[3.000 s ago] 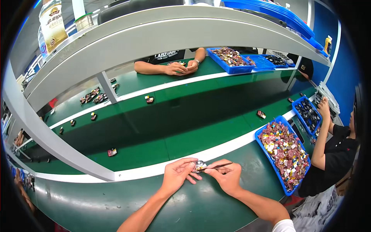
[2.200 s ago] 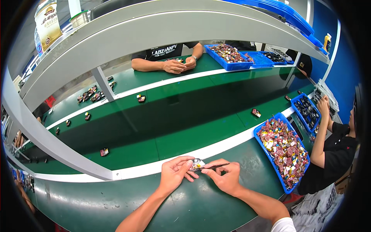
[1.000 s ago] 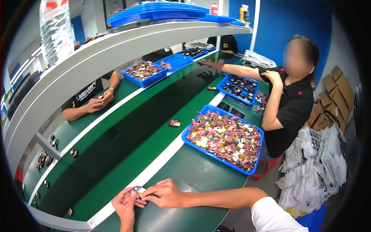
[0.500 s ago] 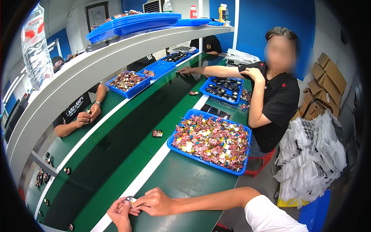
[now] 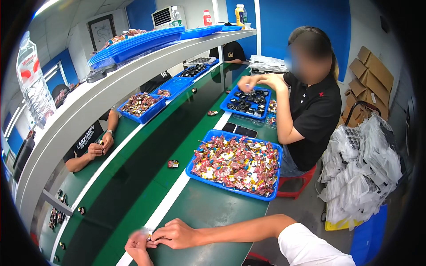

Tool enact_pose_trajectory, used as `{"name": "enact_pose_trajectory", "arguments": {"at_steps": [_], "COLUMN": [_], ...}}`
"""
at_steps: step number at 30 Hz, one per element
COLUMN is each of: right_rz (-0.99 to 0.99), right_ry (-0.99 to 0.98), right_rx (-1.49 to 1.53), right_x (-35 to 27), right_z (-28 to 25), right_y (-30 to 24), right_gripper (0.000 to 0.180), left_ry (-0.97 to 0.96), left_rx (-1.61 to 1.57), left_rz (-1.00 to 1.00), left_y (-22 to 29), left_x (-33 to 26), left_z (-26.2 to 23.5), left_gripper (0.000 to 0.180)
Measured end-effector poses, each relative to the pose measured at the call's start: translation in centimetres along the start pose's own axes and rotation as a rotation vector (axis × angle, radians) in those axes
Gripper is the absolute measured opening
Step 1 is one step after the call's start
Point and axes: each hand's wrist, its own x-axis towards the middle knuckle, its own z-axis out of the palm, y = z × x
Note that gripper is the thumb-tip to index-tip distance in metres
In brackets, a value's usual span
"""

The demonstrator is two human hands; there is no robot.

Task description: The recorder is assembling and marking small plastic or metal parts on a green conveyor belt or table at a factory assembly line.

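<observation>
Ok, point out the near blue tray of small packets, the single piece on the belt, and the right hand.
blue tray (image 5: 195, 172), head view, left rim.
single piece (image 5: 173, 164), head view, its middle.
right hand (image 5: 177, 233), head view, back of hand.

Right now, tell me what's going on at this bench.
The wearer's left hand and right hand meet over a small part at the near edge of the green table, pinching it together. Beside them sits a blue tray heaped with small colourful pieces. A co-worker in black sorts dark parts in another blue tray.
</observation>
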Motion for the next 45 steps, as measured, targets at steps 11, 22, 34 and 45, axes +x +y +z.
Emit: {"name": "enact_pose_trajectory", "arguments": {"at_steps": [11, 22, 34, 45], "right_rz": [0.055, 0.066, 0.073, 0.135], "right_ry": [0.02, -0.012, -0.012, -0.093], "right_rx": [-0.012, 0.007, -0.029, -0.092], "right_x": [0.0, -0.2, 0.2, 0.5], "right_z": [-0.3, -0.3, -0.8, -0.3], "right_y": [1.0, 1.2, 0.8, 0.4], "right_gripper": [0.015, 0.016, 0.016, 0.014], "left_ry": [0.228, 0.291, 0.249, 0.143], "left_rx": [0.281, 0.485, 0.661, 0.757], "left_rz": [-0.008, -0.177, -0.081, 0.413], "left_y": [-0.5, 0.4, 2.8, 3.0], "left_x": [7.9, 8.3, 5.9, 11.1], "left_z": [-10.3, -15.6, -17.2, -9.5], "left_gripper": [0.023, 0.016, 0.021, 0.015]}}
